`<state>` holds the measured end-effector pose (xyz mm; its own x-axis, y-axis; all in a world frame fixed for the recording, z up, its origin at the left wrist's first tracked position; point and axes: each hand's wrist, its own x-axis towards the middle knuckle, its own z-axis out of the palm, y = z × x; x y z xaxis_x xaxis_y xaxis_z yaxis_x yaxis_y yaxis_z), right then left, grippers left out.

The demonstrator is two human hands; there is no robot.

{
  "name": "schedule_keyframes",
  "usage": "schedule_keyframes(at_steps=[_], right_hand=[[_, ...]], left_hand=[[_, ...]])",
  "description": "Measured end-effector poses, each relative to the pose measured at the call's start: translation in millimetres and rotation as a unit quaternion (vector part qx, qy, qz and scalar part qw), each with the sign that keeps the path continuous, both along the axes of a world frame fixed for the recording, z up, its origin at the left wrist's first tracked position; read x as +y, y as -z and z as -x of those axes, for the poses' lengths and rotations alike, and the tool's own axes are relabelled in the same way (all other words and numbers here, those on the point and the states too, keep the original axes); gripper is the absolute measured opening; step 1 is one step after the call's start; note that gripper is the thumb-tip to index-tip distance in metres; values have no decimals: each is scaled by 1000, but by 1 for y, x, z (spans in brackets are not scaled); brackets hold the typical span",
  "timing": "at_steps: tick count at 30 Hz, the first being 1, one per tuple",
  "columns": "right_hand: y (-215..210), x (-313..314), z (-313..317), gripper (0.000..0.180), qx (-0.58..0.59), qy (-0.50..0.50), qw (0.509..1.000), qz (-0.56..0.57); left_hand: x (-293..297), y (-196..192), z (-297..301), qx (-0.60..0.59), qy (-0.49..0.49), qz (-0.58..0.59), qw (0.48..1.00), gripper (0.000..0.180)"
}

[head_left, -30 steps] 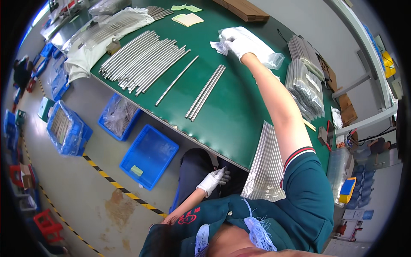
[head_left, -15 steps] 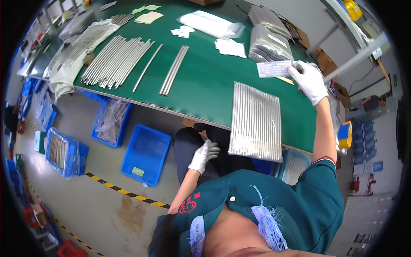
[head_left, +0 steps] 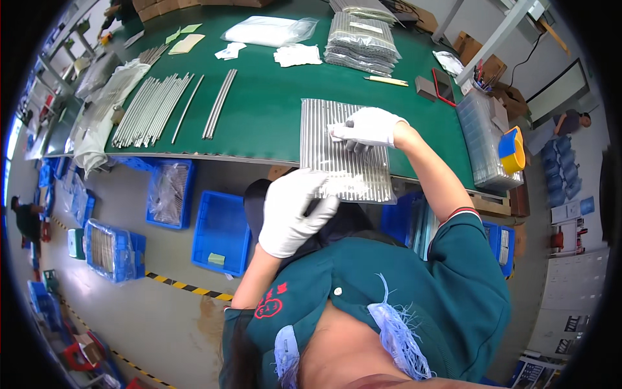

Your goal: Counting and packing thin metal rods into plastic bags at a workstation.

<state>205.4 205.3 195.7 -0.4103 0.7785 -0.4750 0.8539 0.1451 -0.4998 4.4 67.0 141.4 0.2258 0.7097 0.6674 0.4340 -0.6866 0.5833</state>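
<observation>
A clear plastic bag of slim metal tubes (head_left: pixel 346 183) lies at the table's front edge, its near end overhanging my lap. Over the bag's upper half is my white-gloved right hand (head_left: pixel 369 128). Its fingers and thumb are closed in a pinch, and what they hold is hidden. My left hand (head_left: pixel 291 211), also gloved, is raised beside the bag's near left corner. Its thumb stands apart from the fingers, and nothing shows between them.
Left of the bag lie a few tubes (head_left: pixel 220 104), a single tube (head_left: pixel 188 109) and a row of tubes (head_left: pixel 152 110). Bagged tubes (head_left: pixel 363 42) are stacked at the back. A yellow cutter (head_left: pixel 387 81) lies nearby. Blue bins (head_left: pixel 221 227) stand on the floor.
My right hand has moved left and nearer, from the table's right side onto the bag; the printed white sheet it held no longer shows. My left hand has risen from my lap toward the bag.
</observation>
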Motion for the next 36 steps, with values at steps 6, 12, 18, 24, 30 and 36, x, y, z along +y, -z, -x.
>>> schedule_keyframes(at_steps=[6, 12, 18, 24, 30, 36], right_hand=[[-23, -42, -47, 45, 161, 127, 973, -108], [-48, -86, -175, 45, -110, 284, 772, -557], [-30, -122, -271, 64, -353, 421, 732, -403], [-42, -112, -287, 62, -344, 473, 733, -347], [-31, -114, -252, 29, -3, 300, 711, -637], [-63, -113, -153, 21, -59, -141, 722, -675]], left_hand=[[25, 1, -49, 218, -23, 8, 976, 69], [58, 9, -75, 269, -143, -27, 952, 75], [58, 9, -52, 350, -83, -2, 933, 68], [63, 3, -42, 361, -34, -2, 932, 67], [58, -4, -44, 384, -49, 9, 922, 68], [56, -37, -38, 196, -45, -73, 977, 92]])
